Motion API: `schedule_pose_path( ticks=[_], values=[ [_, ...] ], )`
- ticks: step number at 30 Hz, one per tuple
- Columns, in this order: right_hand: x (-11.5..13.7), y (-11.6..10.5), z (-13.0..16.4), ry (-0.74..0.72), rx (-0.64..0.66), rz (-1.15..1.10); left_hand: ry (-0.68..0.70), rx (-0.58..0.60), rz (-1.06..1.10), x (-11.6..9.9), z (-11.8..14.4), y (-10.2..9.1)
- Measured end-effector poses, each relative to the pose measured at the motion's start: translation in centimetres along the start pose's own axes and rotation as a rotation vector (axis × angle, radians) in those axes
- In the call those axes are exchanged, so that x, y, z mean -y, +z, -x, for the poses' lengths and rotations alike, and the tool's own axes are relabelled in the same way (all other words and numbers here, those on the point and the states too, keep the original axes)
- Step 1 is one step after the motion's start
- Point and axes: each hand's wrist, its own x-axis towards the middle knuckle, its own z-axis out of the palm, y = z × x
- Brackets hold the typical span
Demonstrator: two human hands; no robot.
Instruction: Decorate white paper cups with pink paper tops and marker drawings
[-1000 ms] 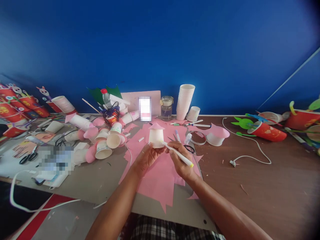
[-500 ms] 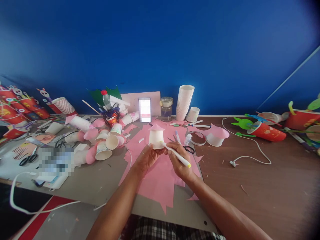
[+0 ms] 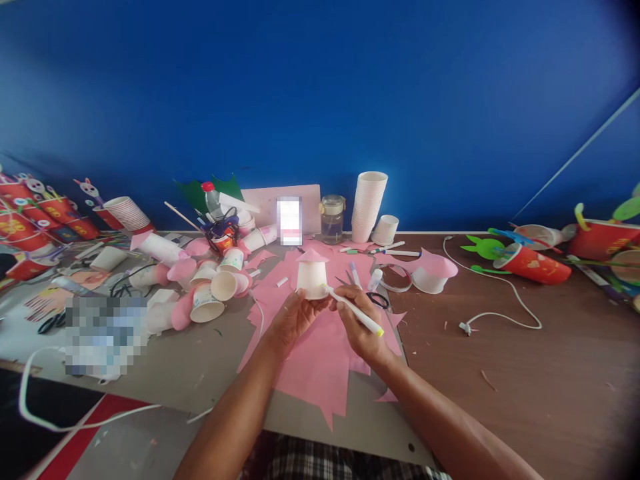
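An upside-down white paper cup [image 3: 311, 278] with a pink paper cone [image 3: 313, 255] on top is in front of me. My left hand [image 3: 300, 313] grips this cup low on its rim, fingers underneath. In my right hand [image 3: 361, 327] is a white marker pen [image 3: 357, 311] with a yellow end, held like a pencil. Its tip meets the cup's lower right side, where a small yellow mark shows. Beneath both hands lie cut sheets of pink paper [image 3: 313, 380].
At the back stand a tall cup stack [image 3: 369, 208], a glass jar [image 3: 332, 220] and a lit phone [image 3: 290, 221]. Scissors [image 3: 377, 300] and another pink-topped cup [image 3: 430, 280] lie to the right. Several cups [image 3: 207, 303] crowd the left. A white cable [image 3: 505, 315] crosses the brown tabletop.
Almost nothing differs. The marker pen has shifted very slightly at the cup's lower side; both hands keep their hold.
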Motion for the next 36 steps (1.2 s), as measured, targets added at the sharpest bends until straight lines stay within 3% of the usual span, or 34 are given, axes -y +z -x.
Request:
schedule_pose_path(
  ticks=[36],
  values=[
    [-0.36,0.20,0.20,0.018,0.006,-0.031,-0.001,-0.017,-0.017,0.18,-0.10,-0.33]
  ],
)
